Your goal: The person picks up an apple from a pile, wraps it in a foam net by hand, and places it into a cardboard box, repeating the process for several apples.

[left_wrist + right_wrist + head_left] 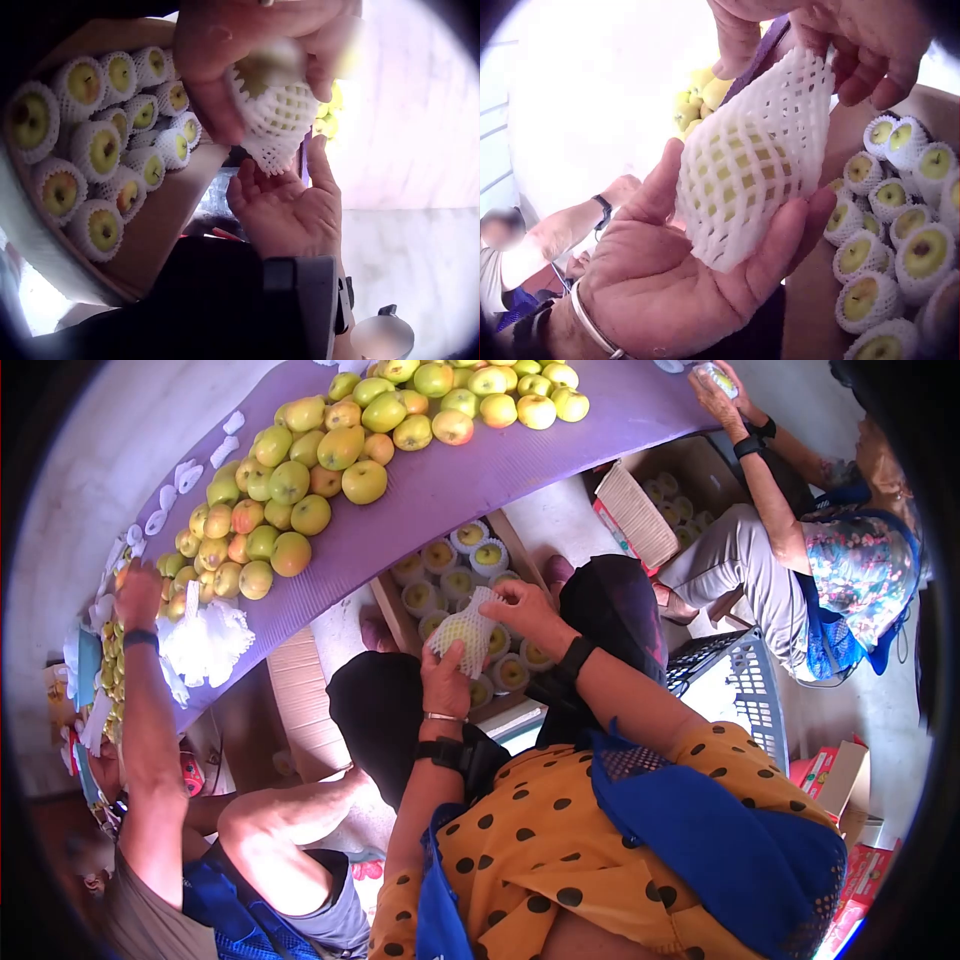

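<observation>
My left hand [445,685] holds a yellow-green apple [739,169] inside a white foam net [802,97], fingers and thumb curled round its sides. The net's narrow loose end reaches past the fruit toward my right hand [530,615]. Right-hand fingers [855,71] touch that end, while the thumb stands apart from it. In the left wrist view the left hand [255,45] covers part of the apple, and the right palm [289,214] faces up beneath the net's tip. Under both hands is a cardboard box [169,217] with several netted apples [103,150].
A purple-covered table [440,510] carries a pile of bare apples [290,480] and a stack of foam nets [205,640]. One person's arm [150,690] reaches over it at left. Another person [800,540] sits at right near an open box [640,510]. A plastic crate [740,685] stands beside me.
</observation>
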{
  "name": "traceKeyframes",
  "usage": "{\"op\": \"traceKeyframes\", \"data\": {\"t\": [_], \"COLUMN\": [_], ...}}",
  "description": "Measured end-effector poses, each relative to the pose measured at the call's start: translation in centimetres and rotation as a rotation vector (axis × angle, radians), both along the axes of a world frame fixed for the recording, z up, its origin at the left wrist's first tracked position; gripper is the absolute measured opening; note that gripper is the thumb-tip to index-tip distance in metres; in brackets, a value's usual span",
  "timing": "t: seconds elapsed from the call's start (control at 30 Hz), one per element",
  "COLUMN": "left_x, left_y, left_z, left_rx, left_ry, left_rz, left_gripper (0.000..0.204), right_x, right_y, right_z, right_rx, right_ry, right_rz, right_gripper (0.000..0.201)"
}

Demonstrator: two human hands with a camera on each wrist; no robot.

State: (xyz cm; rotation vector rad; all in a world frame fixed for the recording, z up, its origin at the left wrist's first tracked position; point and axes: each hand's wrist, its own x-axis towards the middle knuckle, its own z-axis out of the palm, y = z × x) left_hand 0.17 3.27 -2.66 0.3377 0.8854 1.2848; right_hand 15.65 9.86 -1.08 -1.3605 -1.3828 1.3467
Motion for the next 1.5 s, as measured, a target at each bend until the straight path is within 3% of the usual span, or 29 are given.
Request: {"op": "traceKeyframes", "data": {"t": [0.03, 0.1, 0.23, 0.33, 0.4, 0.43, 0.5, 0.6, 0.8, 0.93, 1.03, 1.1, 1.23, 1.43, 1.5], "left_x": [0.0, 0.0, -0.3, -0.3, -0.4, -0.2, 0.2, -0.1, 0.0, 0.2, 0.6, 0.8, 1.0, 0.2, -0.1], "left_y": [0.0, -0.1, 0.1, -0.1, -0.1, -0.2, -0.2, 0.1, -0.1, -0.1, -0.2, 0.0, 0.1, -0.1, -0.1], "left_z": [0.0, 0.2, 0.0, 0.1, 0.4, 0.8, 1.7, 0.5, 0.8, 1.0, 1.4, 1.4, 0.7, 0.5, 1.1], "left_rx": [0.0, -0.043, -0.038, -0.041, -0.043, -0.045, -0.055, -0.055, 0.053, 0.005, -0.101, -0.109, -0.17, -0.089, 0.138], "left_ry": [0.002, -0.024, -0.047, -0.048, -0.043, -0.042, 0.011, -0.022, -0.19, -0.079, 0.034, 0.121, 0.2, -0.065, -0.39], "left_rz": [0.0, -0.009, -0.047, -0.049, -0.049, -0.047, -0.002, -0.069, -0.065, -0.052, -0.03, -0.028, 0.031, 0.114, 0.009], "left_gripper": [0.046, 0.041, 0.041, 0.04, 0.042, 0.042, 0.042, 0.044, 0.047, 0.048, 0.049, 0.048, 0.047, 0.045, 0.043], "right_x": [0.1, 0.1, 0.0, 0.0, 0.0, 0.0, -0.1, -0.5, -0.6, -0.9, -1.2, -1.6, -2.2, -3.3, -3.3], "right_y": [0.1, 0.3, 0.0, -0.4, -0.3, -0.3, -0.1, -0.1, -0.4, -0.4, -0.4, -0.3, -1.6, -2.3, -2.3], "right_z": [-0.2, -0.3, 1.0, 1.7, 2.3, 1.9, 0.9, 0.7, 1.3, 1.0, 0.5, 0.6, 1.9, 2.1, 2.6], "right_rx": [0.0, 0.429, 0.324, 0.108, 0.167, 0.165, 0.446, 0.508, 0.198, 0.056, 0.201, 0.726, 0.739, 0.951, 1.015], "right_ry": [0.002, -0.12, 0.0, 0.173, -0.061, -0.06, -0.233, -0.051, 0.074, 0.254, 0.093, -0.252, -0.367, -0.381, -0.429], "right_rz": [0.0, -0.002, 0.055, 0.13, 0.243, 0.245, 0.2, 0.109, 0.21, 0.132, 0.074, 0.046, 0.18, 0.248, 0.23], "right_gripper": [0.024, 0.022, 0.021, 0.018, 0.018, 0.018, 0.022, 0.023, 0.02, 0.019, 0.015, 0.013, 0.016, 0.016, 0.014]}}
